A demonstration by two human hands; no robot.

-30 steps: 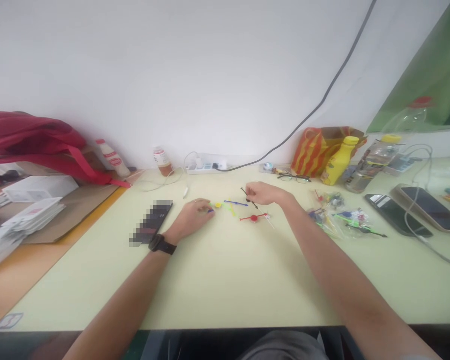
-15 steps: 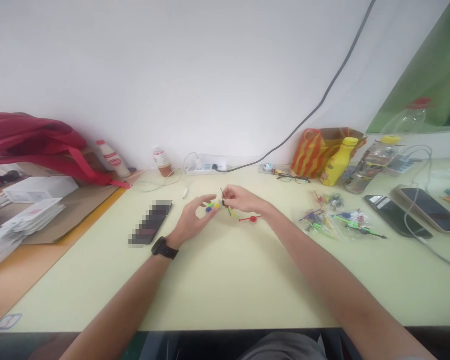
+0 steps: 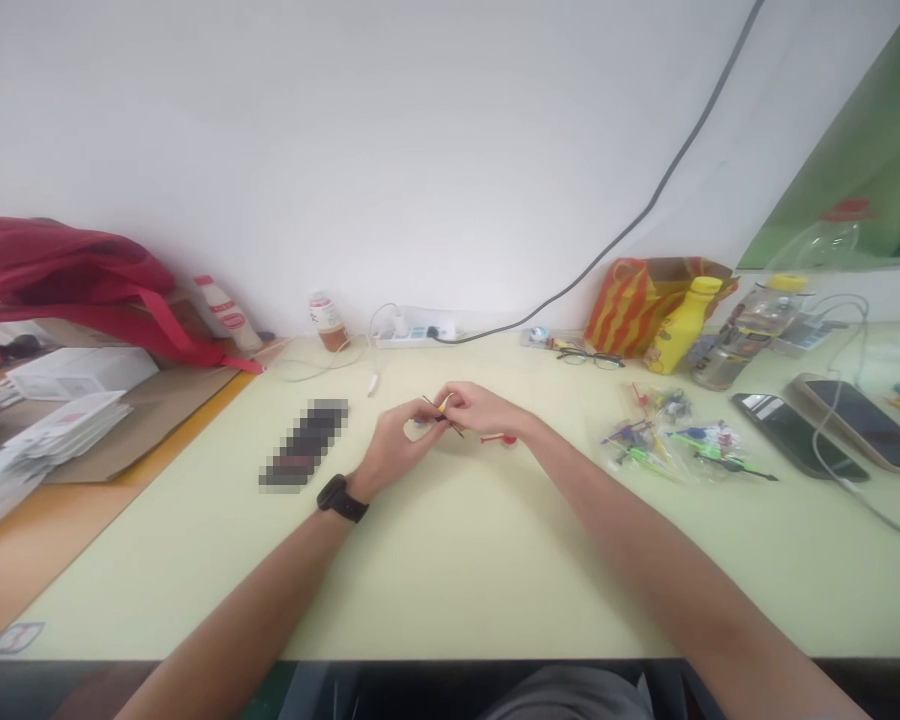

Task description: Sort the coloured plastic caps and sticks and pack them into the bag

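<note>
My left hand (image 3: 399, 447) and my right hand (image 3: 481, 408) meet over the middle of the pale green table (image 3: 450, 560). Between their pinched fingertips they hold a small cluster of thin plastic sticks (image 3: 442, 414), black and yellow, with a bit of blue at the left fingers. A red stick with a round hub (image 3: 501, 438) lies on the table just right of my right hand. I wear a black watch (image 3: 342, 498) on the left wrist.
A clear bag of coloured plastic sticks (image 3: 675, 443) lies to the right, beyond it two phones (image 3: 787, 431) and cables. A dark pixelated object (image 3: 304, 456) lies left. Bottles, glasses, a power strip (image 3: 414, 333) and a striped bag (image 3: 637, 303) line the wall. A red bag (image 3: 67, 285) sits far left.
My right hand carried the black stick left to meet my left hand, which rose off the table with the small pieces. Both hands now pinch the pieces together.
</note>
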